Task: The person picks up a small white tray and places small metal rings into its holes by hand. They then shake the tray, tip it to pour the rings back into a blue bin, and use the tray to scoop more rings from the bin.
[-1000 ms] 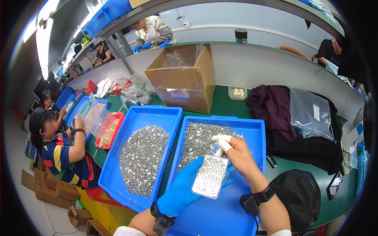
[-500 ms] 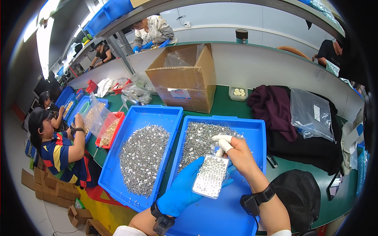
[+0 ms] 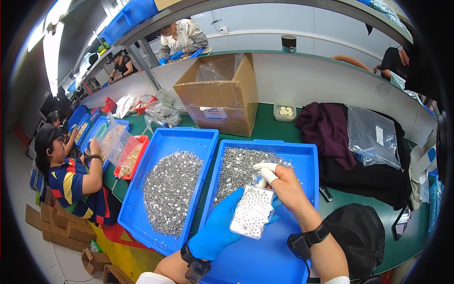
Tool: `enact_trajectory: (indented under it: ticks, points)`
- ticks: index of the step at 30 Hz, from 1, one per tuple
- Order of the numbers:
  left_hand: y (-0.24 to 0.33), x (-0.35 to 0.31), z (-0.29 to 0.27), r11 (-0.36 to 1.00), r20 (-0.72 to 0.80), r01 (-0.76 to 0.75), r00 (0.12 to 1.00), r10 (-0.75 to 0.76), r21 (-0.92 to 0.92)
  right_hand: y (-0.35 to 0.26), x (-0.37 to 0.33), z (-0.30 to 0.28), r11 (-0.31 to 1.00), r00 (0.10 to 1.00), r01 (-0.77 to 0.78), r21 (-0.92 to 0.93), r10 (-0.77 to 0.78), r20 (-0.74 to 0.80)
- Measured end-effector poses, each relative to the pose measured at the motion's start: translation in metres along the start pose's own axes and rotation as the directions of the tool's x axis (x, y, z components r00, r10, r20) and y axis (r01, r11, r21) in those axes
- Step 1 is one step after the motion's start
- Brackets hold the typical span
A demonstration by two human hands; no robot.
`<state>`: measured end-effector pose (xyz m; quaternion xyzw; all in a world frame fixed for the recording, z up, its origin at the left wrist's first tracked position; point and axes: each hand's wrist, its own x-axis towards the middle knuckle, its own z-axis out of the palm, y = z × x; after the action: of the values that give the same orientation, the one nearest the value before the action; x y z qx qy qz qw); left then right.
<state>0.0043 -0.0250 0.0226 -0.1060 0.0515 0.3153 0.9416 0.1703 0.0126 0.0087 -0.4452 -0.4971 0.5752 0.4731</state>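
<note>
My left hand (image 3: 215,233), in a blue glove, supports a shallow clear plastic box (image 3: 252,214) from below and along its side. Small shiny metal pieces are spread over the white inside of this tilted box. My right hand (image 3: 286,185) is bare except for white finger covers, and its fingers are pinched together just above the box's far right corner. Whatever they may hold is too small or hidden to make out. Beneath both hands lies a blue tray (image 3: 267,265), with a heap of small silvery metal pieces (image 3: 236,165) toward its far end.
Left of it stands another blue tray (image 3: 187,137) heaped with similar metal pieces (image 3: 170,191). An open cardboard box (image 3: 215,102) and a small tub (image 3: 284,112) stand behind. Dark clothing (image 3: 366,182) and a black mesh bag (image 3: 357,236) lie at right. A co-worker (image 3: 78,182) sits at left.
Both hands stay almost in place over the tray. The pieces in the clear box look slightly rearranged. The co-worker at left has shifted a little.
</note>
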Motion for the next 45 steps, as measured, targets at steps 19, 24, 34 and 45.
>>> enact_trajectory:
  ticks: [19, 24, 34, 45]
  points:
    - [-0.004, 0.0, 0.006, 0.975, -0.074, -0.099, 0.991, 0.116, 0.201, -0.002, 0.0, 0.0, 1.0, 1.0, -0.013, 0.007, 0.012, 0.014]
    - [-0.006, 0.0, 0.011, 0.965, -0.089, -0.157, 0.98, 0.179, 0.212, -0.003, -0.001, -0.001, 0.999, 1.0, 0.005, -0.047, -0.004, 0.018]
    - [-0.004, 0.0, 0.005, 0.983, 0.019, -0.142, 0.99, 0.141, 0.118, 0.001, 0.0, -0.001, 0.997, 0.999, 0.025, -0.078, -0.023, 0.031]
    - [-0.004, 0.0, 0.006, 0.975, -0.084, -0.167, 0.98, 0.181, 0.147, 0.001, 0.001, 0.0, 0.994, 0.999, 0.013, -0.106, -0.01, 0.036]
